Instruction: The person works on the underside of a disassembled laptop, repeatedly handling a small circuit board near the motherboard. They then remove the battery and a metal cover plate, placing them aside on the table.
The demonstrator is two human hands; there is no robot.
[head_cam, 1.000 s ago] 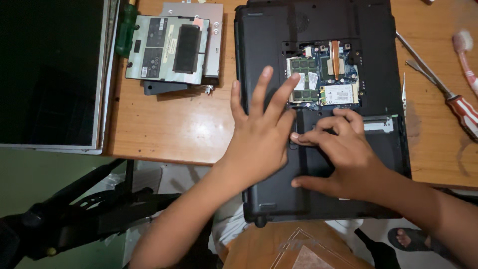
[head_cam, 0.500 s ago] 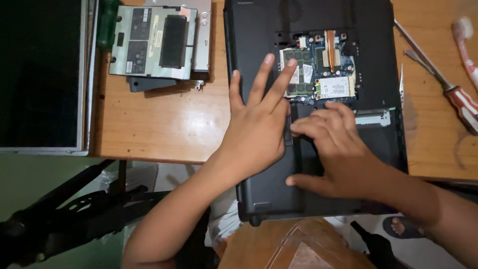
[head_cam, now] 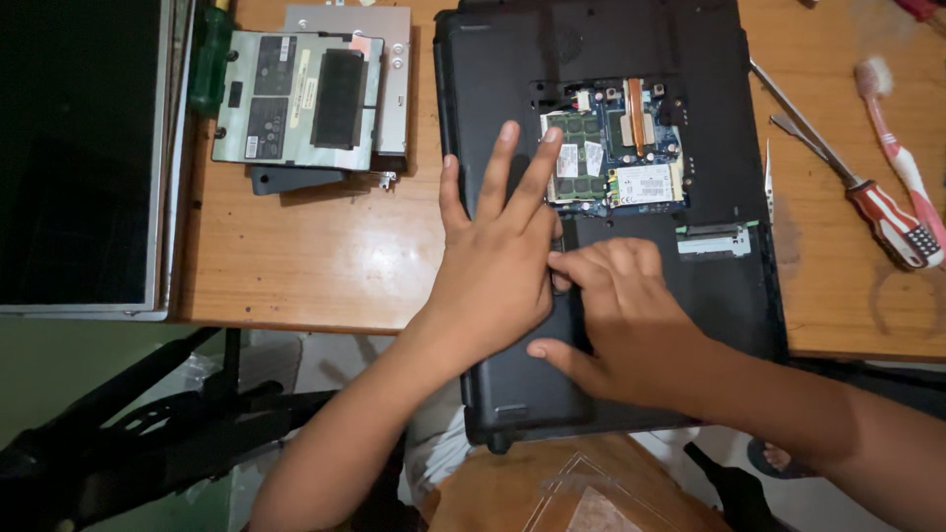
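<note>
On the wooden table (head_cam: 315, 256), at its near edge: black laptop (head_cam: 611, 99), bottom side up, near end hanging over the edge toward the body.

Shows a service bay already open in the upper middle. No cover over it. Bares a blue circuit board (head_cam: 631, 158) with green memory modules (head_cam: 567, 163) at the left and a small pale card (head_cam: 645, 182) at the lower right. Keeps all of these seated in place, as far as can be seen.

Well apart to the left, on the table: silver drive in its metal caddy (head_cam: 296, 99), out of the machine, and a green-handled tool (head_cam: 209, 59) just beside it. Farther left: flat dark screen panel (head_cam: 79, 148). To the right of the laptop: red-handled screwdriver (head_cam: 887, 222) and a toothbrush (head_cam: 902, 158), neither being touched.

Left hand (head_cam: 498, 266): lies flat on the laptop's underside, fingers straight and spread wide, longest fingertips at the edge of the memory modules. Holds nothing.

Right hand (head_cam: 631, 315): rests on the lower part of the underside, fingers bent, tips touching the left hand at a seam just below the open bay, thumb stretched out along the casing. Carries no tool. Cannot tell whether the tips hook an edge or only press down.

Lower casing of the laptop: closed and in place.
</note>
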